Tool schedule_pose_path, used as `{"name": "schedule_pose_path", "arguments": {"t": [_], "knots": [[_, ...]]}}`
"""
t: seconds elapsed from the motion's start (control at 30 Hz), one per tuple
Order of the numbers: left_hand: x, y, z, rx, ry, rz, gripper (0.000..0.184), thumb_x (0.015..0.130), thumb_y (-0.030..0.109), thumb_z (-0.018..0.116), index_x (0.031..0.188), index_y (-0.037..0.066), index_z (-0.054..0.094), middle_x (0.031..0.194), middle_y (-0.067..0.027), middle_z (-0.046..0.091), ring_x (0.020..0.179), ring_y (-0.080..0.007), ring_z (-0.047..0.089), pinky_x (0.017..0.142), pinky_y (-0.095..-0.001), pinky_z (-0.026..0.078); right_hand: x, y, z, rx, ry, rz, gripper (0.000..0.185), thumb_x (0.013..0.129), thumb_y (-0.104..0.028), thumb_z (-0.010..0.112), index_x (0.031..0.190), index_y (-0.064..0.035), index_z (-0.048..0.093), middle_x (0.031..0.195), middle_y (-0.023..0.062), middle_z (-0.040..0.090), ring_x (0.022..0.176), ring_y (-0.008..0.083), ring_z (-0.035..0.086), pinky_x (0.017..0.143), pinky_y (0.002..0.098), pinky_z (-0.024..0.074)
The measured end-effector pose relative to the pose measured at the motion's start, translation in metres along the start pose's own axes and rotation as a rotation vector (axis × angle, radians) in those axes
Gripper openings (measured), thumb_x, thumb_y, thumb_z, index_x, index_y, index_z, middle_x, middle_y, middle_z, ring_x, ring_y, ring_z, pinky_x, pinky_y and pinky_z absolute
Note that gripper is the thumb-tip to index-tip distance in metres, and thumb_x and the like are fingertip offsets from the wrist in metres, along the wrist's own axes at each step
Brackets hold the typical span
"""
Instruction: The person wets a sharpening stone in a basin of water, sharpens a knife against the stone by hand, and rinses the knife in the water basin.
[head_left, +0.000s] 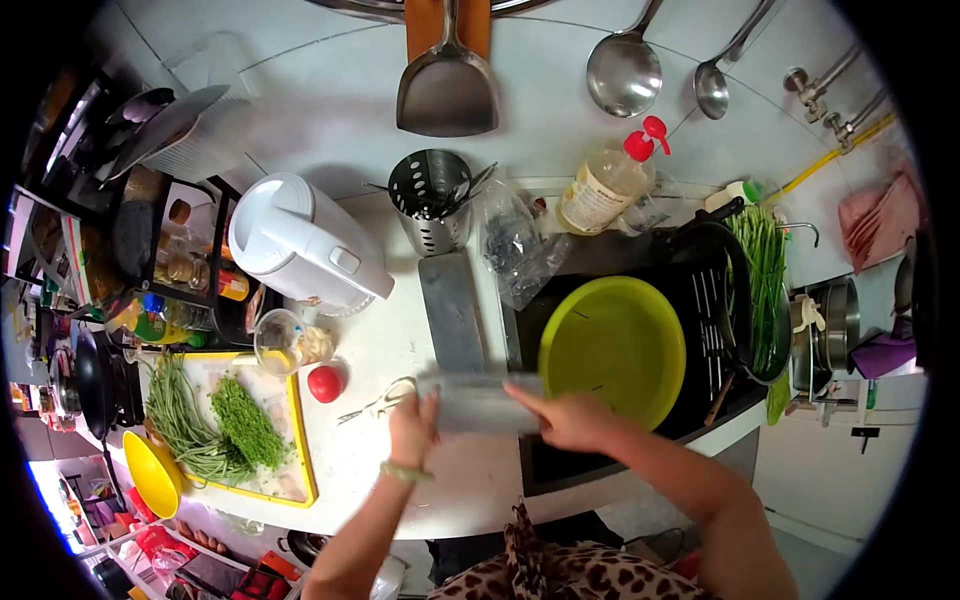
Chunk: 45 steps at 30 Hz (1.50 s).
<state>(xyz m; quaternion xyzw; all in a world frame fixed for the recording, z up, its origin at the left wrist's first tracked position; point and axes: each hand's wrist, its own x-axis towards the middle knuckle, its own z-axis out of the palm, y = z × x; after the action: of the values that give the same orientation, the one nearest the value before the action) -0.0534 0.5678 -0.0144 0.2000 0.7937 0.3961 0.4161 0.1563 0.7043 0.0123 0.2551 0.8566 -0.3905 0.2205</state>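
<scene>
Head view: hands (pixel 410 430) (pixel 575 420) hold blurred slab (pixel 480 403) overlapping block (pixel 452 315), scissors (pixel 385 400) beside.

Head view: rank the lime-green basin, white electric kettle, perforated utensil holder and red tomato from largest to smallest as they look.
1. Lime-green basin and white electric kettle: too alike to rank
2. Perforated utensil holder
3. Red tomato
</scene>
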Motion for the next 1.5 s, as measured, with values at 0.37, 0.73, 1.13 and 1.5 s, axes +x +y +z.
{"name": "schedule_pose_path", "arguments": {"t": [0.37,0.73,1.13,1.5], "knots": [[0.033,0.025,-0.007,0.020,-0.016,-0.019,0.030,0.089,0.026,0.054,0.085,-0.004,0.058,0.051,-0.0057,0.048,0.036,-0.0122,0.045,0.036,-0.0287,0.037,0.017,-0.015,-0.036,0.094,0.051,0.015,0.076,0.077,-0.009,0.051,0.142,-0.0324,0.018,0.077,0.0155,0.061,0.067,0.0273,0.061,0.060,0.0389,0.0466],[0.075,0.033,-0.016,0.037,-0.064,0.111,0.034,0.091,0.029,0.051,0.080,-0.003,0.057,0.052,-0.0064,0.050,0.039,-0.0127,0.045,0.037,-0.0293,0.035,0.044,-0.008,-0.039,0.066,0.174,0.031,0.071,0.077,-0.008,0.049,0.141,-0.0275,0.023,0.075,0.0187,0.060,0.064,0.0325,0.060,0.060,0.0417,0.0466],[0.091,0.040,-0.023,0.157,-0.063,0.148,0.033,0.089,0.031,0.054,0.080,-0.001,0.059,0.052,-0.0046,0.050,0.037,-0.0121,0.042,0.037,-0.0284,0.034,0.046,-0.018,-0.046,0.061,0.204,0.030,0.070,0.079,-0.009,0.048,0.141,-0.0271,0.022,0.080,0.0185,0.062,0.070,0.0301,0.062,0.062,0.0425,0.0465],[0.102,0.046,-0.017,0.047,-0.031,0.127,0.029,0.090,0.026,0.052,0.086,-0.002,0.060,0.050,-0.0054,0.049,0.037,-0.0122,0.040,0.037,-0.0304,0.034,0.057,-0.009,-0.045,0.035,0.321,-0.020,0.075,0.075,-0.006,0.051,0.141,-0.0279,0.024,0.069,0.0152,0.060,0.055,0.0257,0.058,0.056,0.0386,0.0446]]}}
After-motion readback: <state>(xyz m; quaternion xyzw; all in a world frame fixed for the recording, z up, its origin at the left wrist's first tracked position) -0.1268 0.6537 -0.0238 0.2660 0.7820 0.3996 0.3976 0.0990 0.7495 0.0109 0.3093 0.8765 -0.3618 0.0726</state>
